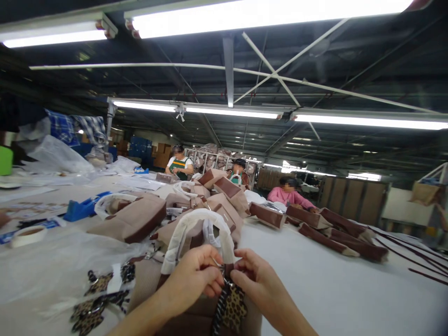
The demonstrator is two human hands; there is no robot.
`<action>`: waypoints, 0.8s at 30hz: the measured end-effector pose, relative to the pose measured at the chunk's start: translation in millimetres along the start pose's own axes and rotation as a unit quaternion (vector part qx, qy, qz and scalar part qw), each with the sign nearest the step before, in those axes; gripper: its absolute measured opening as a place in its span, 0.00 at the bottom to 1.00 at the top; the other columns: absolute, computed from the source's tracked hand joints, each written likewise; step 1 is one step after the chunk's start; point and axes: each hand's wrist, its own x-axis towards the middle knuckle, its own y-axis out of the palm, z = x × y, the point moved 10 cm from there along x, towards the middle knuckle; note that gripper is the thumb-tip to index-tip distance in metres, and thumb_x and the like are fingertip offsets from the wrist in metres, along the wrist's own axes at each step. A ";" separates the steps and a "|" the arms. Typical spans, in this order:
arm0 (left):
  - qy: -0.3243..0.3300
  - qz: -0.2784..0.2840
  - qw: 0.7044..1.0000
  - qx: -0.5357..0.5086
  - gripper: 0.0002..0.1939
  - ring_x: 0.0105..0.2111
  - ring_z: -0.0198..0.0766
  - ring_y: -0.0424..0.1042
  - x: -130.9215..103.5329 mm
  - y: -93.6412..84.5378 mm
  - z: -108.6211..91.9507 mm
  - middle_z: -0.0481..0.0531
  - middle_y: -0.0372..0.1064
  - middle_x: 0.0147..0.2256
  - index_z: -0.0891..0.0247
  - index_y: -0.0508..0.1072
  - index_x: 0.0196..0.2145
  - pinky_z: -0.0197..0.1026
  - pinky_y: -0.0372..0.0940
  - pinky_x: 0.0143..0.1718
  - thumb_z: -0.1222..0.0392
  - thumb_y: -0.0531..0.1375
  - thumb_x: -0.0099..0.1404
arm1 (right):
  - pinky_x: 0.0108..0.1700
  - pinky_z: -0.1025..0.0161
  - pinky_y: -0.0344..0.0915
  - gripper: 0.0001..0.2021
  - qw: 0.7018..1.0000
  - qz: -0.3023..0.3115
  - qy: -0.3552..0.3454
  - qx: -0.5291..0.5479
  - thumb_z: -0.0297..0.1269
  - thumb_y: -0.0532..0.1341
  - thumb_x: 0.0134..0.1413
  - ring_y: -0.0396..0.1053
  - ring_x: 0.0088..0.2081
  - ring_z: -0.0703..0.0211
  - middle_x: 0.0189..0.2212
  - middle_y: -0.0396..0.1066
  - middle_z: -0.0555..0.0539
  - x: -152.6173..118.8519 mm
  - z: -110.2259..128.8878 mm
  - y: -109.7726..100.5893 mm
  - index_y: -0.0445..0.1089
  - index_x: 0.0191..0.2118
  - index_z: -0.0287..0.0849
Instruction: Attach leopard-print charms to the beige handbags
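A beige and brown handbag stands close in front of me, its handle wrapped in white padding. My left hand is closed in a pinch beside the handle's right base; a thin, shiny bit shows at its fingertips, too small to name. From the other side, my right hand pinches the brown base of that handle between thumb and fingers. Below both hands hangs a leopard-print charm with a black-and-white striped strap, against the bag's front. The charm's upper fastening is partly hidden by my fingers.
More leopard-print charms lie on clear plastic at left. Nearby are a tape roll and blue tape dispenser. Handbags pile up ahead; others lie right, beside brown straps. Several co-workers sit beyond.
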 end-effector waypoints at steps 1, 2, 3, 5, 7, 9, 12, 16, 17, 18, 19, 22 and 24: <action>-0.013 -0.020 1.000 0.001 0.12 0.22 0.33 0.71 0.2 -3.9 3.1 0.44 0.72 0.23 0.62 0.65 0.35 0.34 0.63 0.24 0.66 0.55 0.50 | 0.29 0.63 0.57 0.19 1.000 0.003 0.004 -0.003 0.35 0.62 0.40 0.64 0.25 0.59 0.23 0.69 0.54 1.0 0.6 1.8 0.66 0.43 0.41; -0.024 -0.041 0.999 0.007 0.13 0.21 0.33 0.72 0.4 -7.9 5.4 0.43 0.71 0.22 0.61 0.64 0.36 0.34 0.63 0.23 0.68 0.55 0.50 | 0.28 0.63 0.56 0.20 1.000 0.004 0.006 -0.002 0.34 0.61 0.39 0.63 0.24 0.60 0.22 0.68 0.55 1.6 1.0 3.6 0.65 0.44 0.41; -0.032 -0.057 0.998 0.015 0.13 0.21 0.33 0.72 0.6 -10.6 6.7 0.42 0.71 0.22 0.61 0.63 0.37 0.33 0.62 0.22 0.69 0.54 0.51 | 0.28 0.63 0.55 0.20 1.000 0.007 0.005 0.007 0.33 0.61 0.39 0.63 0.23 0.60 0.21 0.69 0.56 2.0 1.4 5.6 0.65 0.44 0.41; -0.041 -0.068 0.996 0.039 0.14 0.20 0.33 0.71 1.4 -11.4 7.0 0.41 0.70 0.21 0.60 0.62 0.38 0.32 0.61 0.20 0.71 0.53 0.52 | 0.29 0.63 0.55 0.19 0.998 0.015 -0.001 0.061 0.33 0.62 0.40 0.64 0.24 0.60 0.21 0.71 0.55 2.2 1.1 9.5 0.64 0.42 0.42; -0.044 -0.067 0.995 0.067 0.15 0.19 0.33 0.70 2.9 -9.1 6.0 0.41 0.69 0.21 0.60 0.61 0.39 0.30 0.59 0.17 0.72 0.52 0.52 | 0.31 0.64 0.57 0.14 0.991 0.016 -0.008 0.136 0.35 0.65 0.40 0.65 0.25 0.60 0.22 0.72 0.54 2.6 -0.7 11.9 0.65 0.37 0.43; -0.036 -0.070 0.992 0.096 0.16 0.20 0.34 0.70 5.3 -7.6 3.4 0.42 0.69 0.21 0.60 0.62 0.39 0.30 0.57 0.15 0.73 0.52 0.52 | 0.31 0.64 0.57 0.13 0.981 0.006 -0.006 0.193 0.37 0.68 0.39 0.66 0.25 0.61 0.21 0.71 0.54 3.2 -5.1 12.6 0.64 0.30 0.44; 0.040 -0.113 0.982 0.149 0.14 0.21 0.34 0.70 9.2 -13.3 -12.5 0.43 0.67 0.22 0.61 0.65 0.37 0.29 0.56 0.16 0.73 0.53 0.52 | 0.30 0.65 0.57 0.16 0.971 -0.039 0.009 0.234 0.39 0.71 0.36 0.64 0.23 0.62 0.19 0.69 0.55 3.5 -14.7 9.6 0.61 0.26 0.44; 0.057 -0.178 0.978 0.089 0.11 0.22 0.36 0.72 9.8 -27.3 -13.5 0.43 0.64 0.23 0.60 0.64 0.37 0.30 0.61 0.18 0.71 0.53 0.55 | 0.29 0.66 0.55 0.16 0.968 -0.092 0.008 0.235 0.40 0.72 0.36 0.61 0.23 0.63 0.19 0.68 0.55 3.2 -21.6 6.7 0.62 0.25 0.44; 0.036 -0.184 0.981 0.041 0.10 0.23 0.36 0.73 9.4 -29.3 -7.5 0.42 0.63 0.23 0.60 0.63 0.37 0.32 0.64 0.19 0.70 0.52 0.56 | 0.29 0.65 0.55 0.16 0.968 -0.100 0.004 0.232 0.40 0.72 0.37 0.61 0.23 0.63 0.19 0.68 0.55 3.4 -22.4 6.8 0.63 0.25 0.44; 0.019 -0.189 0.982 -0.005 0.10 0.24 0.37 0.74 8.3 -30.5 -2.2 0.41 0.62 0.24 0.60 0.62 0.37 0.33 0.66 0.20 0.69 0.52 0.57 | 0.29 0.65 0.55 0.16 0.967 -0.107 0.001 0.230 0.40 0.72 0.37 0.61 0.24 0.63 0.19 0.68 0.56 3.6 -23.2 6.7 0.63 0.25 0.44; 0.009 -0.194 0.980 -0.041 0.09 0.24 0.37 0.75 6.8 -31.3 1.7 0.41 0.61 0.24 0.60 0.61 0.37 0.34 0.67 0.21 0.68 0.52 0.57 | 0.29 0.65 0.55 0.16 0.967 -0.112 -0.002 0.229 0.39 0.72 0.37 0.60 0.24 0.62 0.19 0.67 0.56 3.7 -23.8 6.9 0.63 0.24 0.44; -0.002 -0.194 0.980 -0.049 0.11 0.21 0.34 0.71 3.6 -32.5 5.8 0.38 0.57 0.22 0.59 0.58 0.40 0.34 0.66 0.21 0.67 0.50 0.58 | 0.29 0.65 0.54 0.16 0.967 -0.109 -0.008 0.230 0.40 0.72 0.37 0.60 0.24 0.62 0.19 0.67 0.56 3.3 -23.8 10.4 0.63 0.24 0.44; -0.014 -0.171 0.985 0.010 0.14 0.16 0.31 0.65 5.4 -31.0 6.2 0.36 0.57 0.20 0.59 0.57 0.42 0.31 0.59 0.16 0.68 0.50 0.57 | 0.30 0.66 0.55 0.16 0.967 -0.095 -0.009 0.234 0.41 0.72 0.37 0.60 0.25 0.63 0.20 0.67 0.55 2.3 -22.3 13.7 0.62 0.24 0.44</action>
